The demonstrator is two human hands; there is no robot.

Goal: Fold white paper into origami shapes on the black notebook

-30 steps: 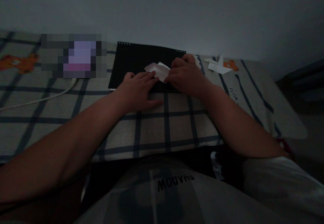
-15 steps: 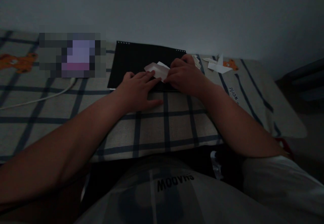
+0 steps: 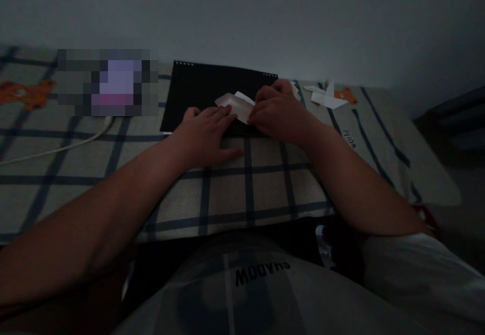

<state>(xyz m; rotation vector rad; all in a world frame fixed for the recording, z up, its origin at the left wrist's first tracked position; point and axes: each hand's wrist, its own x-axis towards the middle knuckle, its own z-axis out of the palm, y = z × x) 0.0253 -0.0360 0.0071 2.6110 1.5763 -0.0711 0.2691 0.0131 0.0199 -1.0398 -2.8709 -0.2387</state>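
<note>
A small folded piece of white paper (image 3: 235,104) lies on a black board (image 3: 200,92) set on a plaid blanket. My left hand (image 3: 204,135) rests flat, its fingertips pressing the near left edge of the paper. My right hand (image 3: 278,112) is curled over the right side of the paper, fingers pinching its edge. Part of the paper is hidden under my right hand.
The plaid blanket (image 3: 246,183) with orange bear prints covers the surface against a pale wall. Folded white paper shapes (image 3: 326,97) lie at the back right. A white cable (image 3: 56,148) runs across the left. A blurred-out object (image 3: 108,82) sits at the back left.
Nothing has visibly moved beyond a slight shift of the view; both hands stay on the folded paper.
</note>
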